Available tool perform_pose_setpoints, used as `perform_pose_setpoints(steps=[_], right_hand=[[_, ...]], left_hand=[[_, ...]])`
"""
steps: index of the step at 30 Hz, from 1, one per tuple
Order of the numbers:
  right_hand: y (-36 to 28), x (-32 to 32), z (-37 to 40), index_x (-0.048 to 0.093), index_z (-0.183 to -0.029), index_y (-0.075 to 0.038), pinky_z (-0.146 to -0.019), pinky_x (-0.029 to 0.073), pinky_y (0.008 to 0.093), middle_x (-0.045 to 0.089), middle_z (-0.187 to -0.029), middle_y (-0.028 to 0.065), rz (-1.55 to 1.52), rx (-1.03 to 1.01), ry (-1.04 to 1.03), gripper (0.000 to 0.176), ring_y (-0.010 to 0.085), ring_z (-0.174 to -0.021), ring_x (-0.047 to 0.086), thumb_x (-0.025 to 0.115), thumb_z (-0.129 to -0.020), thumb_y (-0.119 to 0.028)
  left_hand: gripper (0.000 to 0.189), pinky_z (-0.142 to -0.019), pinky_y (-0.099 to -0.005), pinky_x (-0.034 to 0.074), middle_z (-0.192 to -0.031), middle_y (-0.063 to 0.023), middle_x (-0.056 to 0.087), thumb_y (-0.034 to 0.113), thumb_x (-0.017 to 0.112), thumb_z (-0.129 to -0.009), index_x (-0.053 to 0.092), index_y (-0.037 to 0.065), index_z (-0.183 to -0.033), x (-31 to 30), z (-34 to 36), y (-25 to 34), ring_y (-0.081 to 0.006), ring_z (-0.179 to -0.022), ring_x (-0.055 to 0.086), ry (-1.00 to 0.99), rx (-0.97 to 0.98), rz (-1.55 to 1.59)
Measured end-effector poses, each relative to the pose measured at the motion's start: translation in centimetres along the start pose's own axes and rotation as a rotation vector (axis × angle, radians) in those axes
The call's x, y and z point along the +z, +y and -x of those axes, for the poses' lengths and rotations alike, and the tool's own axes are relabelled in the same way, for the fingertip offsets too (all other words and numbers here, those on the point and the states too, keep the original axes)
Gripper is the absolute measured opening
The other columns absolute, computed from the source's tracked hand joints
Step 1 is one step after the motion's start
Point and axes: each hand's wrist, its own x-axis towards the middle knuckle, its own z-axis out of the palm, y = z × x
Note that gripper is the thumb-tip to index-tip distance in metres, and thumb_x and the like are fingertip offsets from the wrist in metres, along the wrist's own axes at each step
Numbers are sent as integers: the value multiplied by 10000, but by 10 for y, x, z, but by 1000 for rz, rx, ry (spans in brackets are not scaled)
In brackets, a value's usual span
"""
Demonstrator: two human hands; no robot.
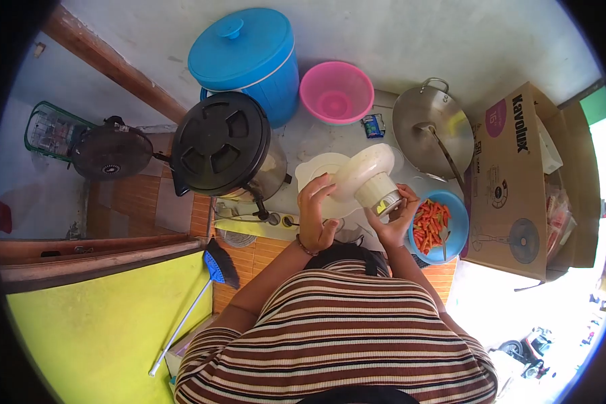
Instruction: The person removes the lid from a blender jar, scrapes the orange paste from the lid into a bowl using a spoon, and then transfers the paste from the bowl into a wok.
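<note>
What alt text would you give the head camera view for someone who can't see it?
Seen from above, a person in a striped top holds a tipped white jar in both hands, left hand at its rim, right hand at its base. A blue bowl of red chillies sits beside the right hand.

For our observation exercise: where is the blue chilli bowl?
In the head view, the blue bowl sits just right of the right hand holding the white jar, beside the cardboard box, below the metal wok.
</note>
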Motion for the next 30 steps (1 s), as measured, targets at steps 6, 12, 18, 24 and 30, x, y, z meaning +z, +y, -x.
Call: perform_pose_setpoints(steps=[6, 12, 18, 24, 30], right_hand=[[-2, -34, 8, 286, -1211, -98, -995, 389, 410, 347, -1254, 176, 79, -52, 34, 830, 279, -1169, 421, 830, -585, -63], [-8, -65, 34, 280, -1199, -95, -1000, 352, 402, 358, -1228, 180, 184, -48, 37, 811, 281, -1155, 422, 813, -588, -86], [7, -80, 74, 338, -1131, -45, -939, 386, 416, 386, -1122, 160, 318, -12, 55, 749, 284, -1064, 435, 827, -574, -155], [7, -74, 83, 404, -1082, -23, -879, 422, 428, 435, -1061, 171, 506, -106, 33, 709, 328, -1012, 485, 842, -546, -176], [12, -70, 90, 418, -1085, -18, -872, 426, 438, 448, -1074, 172, 625, 12, 14, 713, 344, -1013, 495, 842, -536, -181]], left_hand=[[627, -1059, -447, 255, -1324, -224, 461, 522, 390, -953, 496, -12, -1263, 7, 5, 2, -346, -1251, 418, -35, -55, 77], [601, -1067, -441, 245, -1328, -221, 458, 486, 396, -956, 487, -17, -1272, 12, 12, -1, -339, -1260, 410, -59, -100, 114], [578, -1070, -442, 248, -1334, -219, 452, 458, 395, -960, 483, -21, -1273, 12, 15, -2, -339, -1264, 406, -81, -118, 127], [460, -1044, -446, 320, -1276, -216, 500, 340, 454, -959, 505, -26, -1232, 20, 26, -6, -366, -1213, 457, -153, -193, 202], [338, -1002, -405, 389, -1235, -177, 548, 233, 526, -950, 531, 12, -1206, 33, 53, -4, -332, -1170, 518, -503, -219, 187]])
